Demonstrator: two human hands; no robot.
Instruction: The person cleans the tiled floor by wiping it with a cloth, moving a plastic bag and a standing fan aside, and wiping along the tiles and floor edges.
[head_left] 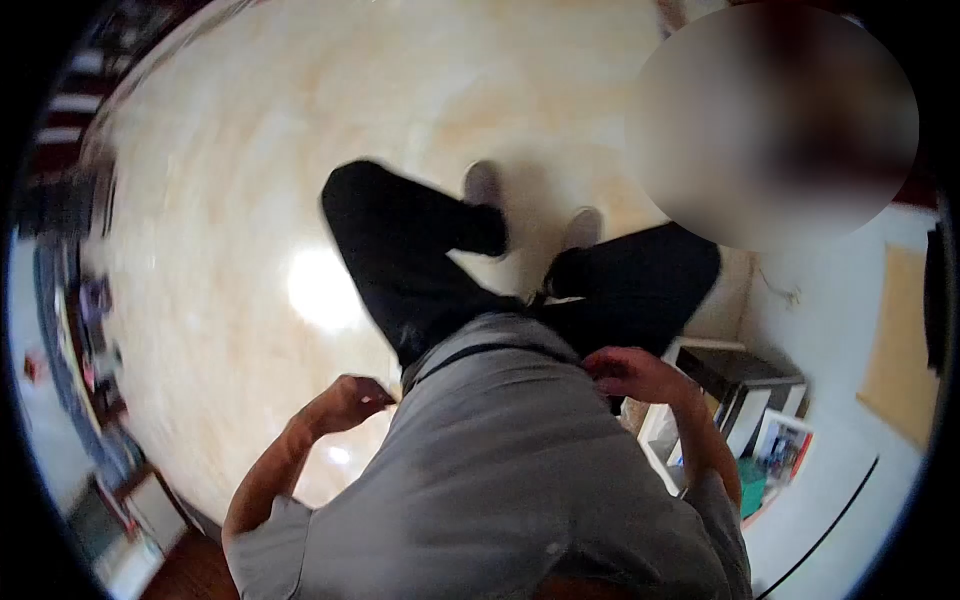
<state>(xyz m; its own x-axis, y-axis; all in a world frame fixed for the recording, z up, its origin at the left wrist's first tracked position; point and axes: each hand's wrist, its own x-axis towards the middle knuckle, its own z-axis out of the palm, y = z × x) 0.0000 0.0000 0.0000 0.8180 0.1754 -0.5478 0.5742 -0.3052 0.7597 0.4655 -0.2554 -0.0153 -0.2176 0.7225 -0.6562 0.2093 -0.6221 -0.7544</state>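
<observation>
The grey shirt [510, 430] covers the torso, with a dark band across it near the waist. Beside its left edge, my left hand [360, 400] is curled, fingertips pinched together close to the cloth; whatever they grip is too small to tell. At the right side of the waist, my right hand [628, 375] touches the shirt with bent fingers, and what is between them is hidden. Below the shirt, black trousers [400, 240] cover both bent, spread legs. Greyish shoes [484, 184] rest on the floor.
Glossy cream floor [220, 180] surrounds the legs. A shelf unit [745, 375] with papers and a green item [752, 485] stands right of my right arm, by a pale wall [850, 400]. Blurred furniture and objects line the left edge. An oval blur covers the upper right.
</observation>
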